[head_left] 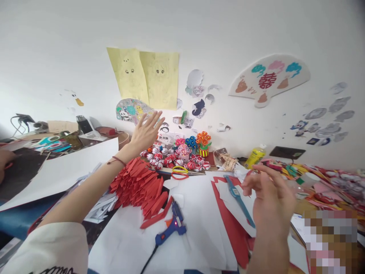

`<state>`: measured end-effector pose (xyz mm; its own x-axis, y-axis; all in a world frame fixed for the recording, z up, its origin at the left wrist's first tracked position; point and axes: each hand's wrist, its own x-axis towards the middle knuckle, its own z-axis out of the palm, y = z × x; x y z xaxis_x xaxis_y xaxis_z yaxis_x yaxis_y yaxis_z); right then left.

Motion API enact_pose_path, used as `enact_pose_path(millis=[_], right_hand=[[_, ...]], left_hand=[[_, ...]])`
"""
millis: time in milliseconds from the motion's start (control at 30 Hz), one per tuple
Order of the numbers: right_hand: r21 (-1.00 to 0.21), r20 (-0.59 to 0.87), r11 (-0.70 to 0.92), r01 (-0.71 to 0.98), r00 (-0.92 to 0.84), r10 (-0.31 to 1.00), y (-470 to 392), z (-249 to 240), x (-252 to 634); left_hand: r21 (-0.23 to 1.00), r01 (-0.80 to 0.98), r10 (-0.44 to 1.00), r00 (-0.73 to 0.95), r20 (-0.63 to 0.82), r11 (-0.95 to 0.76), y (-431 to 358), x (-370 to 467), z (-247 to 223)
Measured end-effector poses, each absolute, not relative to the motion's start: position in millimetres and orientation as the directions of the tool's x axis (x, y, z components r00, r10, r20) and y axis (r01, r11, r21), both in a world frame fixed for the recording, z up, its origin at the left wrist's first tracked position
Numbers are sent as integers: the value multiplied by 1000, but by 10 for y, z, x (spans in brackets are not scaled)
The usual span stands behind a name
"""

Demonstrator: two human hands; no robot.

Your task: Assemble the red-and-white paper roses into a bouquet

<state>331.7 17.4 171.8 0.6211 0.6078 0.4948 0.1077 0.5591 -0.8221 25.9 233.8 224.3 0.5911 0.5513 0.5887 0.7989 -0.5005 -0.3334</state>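
My left hand (146,131) is raised over the far part of the table, fingers spread, holding nothing. Below it are red-and-white paper flowers (162,158) and a heap of folded red paper pieces (139,186). On the right, my right hand (269,194) hovers with loosely bent fingers apart and no object visible in it. Near it, a blue wristwatch (236,194) lies on white and red paper (228,220). A blue glue gun (173,226), its small light glowing, rests on white sheets (203,224) between my arms. Yellow-handled scissors (180,169) and a red-handled pair lie behind it.
Another person's hand (5,160) shows at the left edge. Along the wall stand flowers in a striped pot (203,151), a yellow bottle (255,156) and a dark thermos (83,125). White paper strips (101,207) lie left; paper scraps (325,190) pile up right.
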Motion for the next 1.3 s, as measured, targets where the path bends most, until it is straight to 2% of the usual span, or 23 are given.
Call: enact_pose_path(millis=[133,233,300,333,400,433,500,567,667,767,1000,1067,1167,1300], right_hand=[[-875,414,480,68,619,667,138,1512,3295],[-912,342,408,37,618,708,143,1300,3252],[-936,278,351,3,616,737,159,1096,3223],[-948,242,319,-11,625,742,168,972,3206],[-971,184,240,-20,579,794,181,694,3164],[-981,159,196,-6,557,815,182,547,3136],[-994,108,102,39,492,864,170,266,3072],[-994,71,26,110,430,900,141,32,3009],[-966,70,-29,258,365,928,89,-187,2955],[-942,89,-34,335,343,935,56,-267,2947],[-891,137,-28,453,327,935,28,-253,2910],[-895,143,-25,446,339,930,22,-249,2904],[-888,147,-28,460,340,929,17,-256,2911],[-879,113,-50,474,308,945,3,-265,2923]], left_hand=[[-317,762,507,624,595,-565,2092,460,2218],[-181,718,486,612,624,-672,1854,616,2104],[40,653,512,553,657,-756,1607,689,1968],[209,586,553,502,665,-783,1452,713,1878],[553,390,676,397,621,-736,1106,739,1653],[674,272,723,357,591,-686,930,744,1522],[798,92,780,305,546,-595,611,750,1244],[867,-5,851,194,489,-498,367,762,980],[929,-85,933,-6,360,-359,147,787,678],[944,-108,943,-154,294,-312,40,778,496],[949,-35,920,-259,293,-312,-95,546,323],[956,23,925,-246,288,-292,-118,462,297],[927,243,942,-110,317,-284,-127,358,238],[718,575,913,147,380,-392,-113,314,135]])
